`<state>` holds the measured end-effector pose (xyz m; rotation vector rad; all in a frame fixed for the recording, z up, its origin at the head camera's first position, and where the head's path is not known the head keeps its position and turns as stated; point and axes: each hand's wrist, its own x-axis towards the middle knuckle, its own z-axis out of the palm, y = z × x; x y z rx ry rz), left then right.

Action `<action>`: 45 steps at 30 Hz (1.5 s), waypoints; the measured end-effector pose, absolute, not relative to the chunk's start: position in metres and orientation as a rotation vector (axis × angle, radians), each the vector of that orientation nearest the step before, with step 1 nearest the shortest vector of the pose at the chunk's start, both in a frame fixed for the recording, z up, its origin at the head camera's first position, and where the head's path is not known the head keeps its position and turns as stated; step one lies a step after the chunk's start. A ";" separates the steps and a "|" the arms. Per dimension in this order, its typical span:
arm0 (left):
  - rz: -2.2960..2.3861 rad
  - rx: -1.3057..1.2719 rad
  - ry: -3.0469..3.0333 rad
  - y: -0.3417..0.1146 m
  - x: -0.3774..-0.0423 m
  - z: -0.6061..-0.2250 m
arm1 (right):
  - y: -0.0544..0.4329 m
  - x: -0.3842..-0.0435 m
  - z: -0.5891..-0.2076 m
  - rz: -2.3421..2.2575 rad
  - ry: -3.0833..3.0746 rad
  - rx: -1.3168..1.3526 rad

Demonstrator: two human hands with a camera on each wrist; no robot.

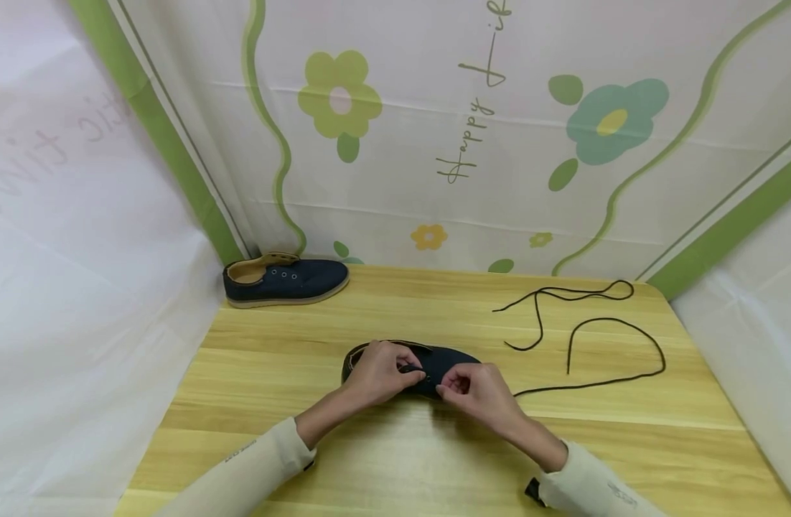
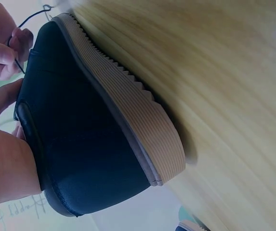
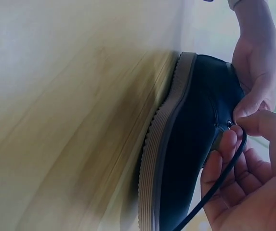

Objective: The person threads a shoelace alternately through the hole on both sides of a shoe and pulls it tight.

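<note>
A dark navy shoe (image 1: 452,357) with a tan ribbed sole stands upright on the wooden table, toe to the right. My left hand (image 1: 377,372) pinches the shoe's eyelet flap between thumb and fingers, its wrist over the heel opening. Close to an eyelet on the near side, my right hand (image 1: 478,389) pinches a thin black shoelace (image 3: 216,185) between thumb and index finger. In the right wrist view the lace runs from the pinch across the other fingers and downward. The lace's tip is hidden at the fingertips.
Another navy shoe (image 1: 291,281), without a lace, stands at the back left by the fabric wall. A second black lace (image 1: 539,316) lies loosely bent at the back right of the table (image 1: 240,431). The held lace's tail (image 1: 660,359) curves across the right side.
</note>
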<state>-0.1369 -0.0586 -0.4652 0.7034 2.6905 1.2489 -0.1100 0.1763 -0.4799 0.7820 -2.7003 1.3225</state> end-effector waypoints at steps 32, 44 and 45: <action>1.222 1.163 2.817 -0.068 -0.127 -0.472 | 0.162 -0.113 -0.486 1.274 -2.640 0.620; 1.172 1.400 2.905 -0.067 -0.124 -0.475 | 0.169 -0.120 -0.471 1.423 -2.828 0.802; 1.173 1.405 2.906 -0.067 -0.124 -0.475 | 0.169 -0.121 -0.470 1.445 -2.846 0.797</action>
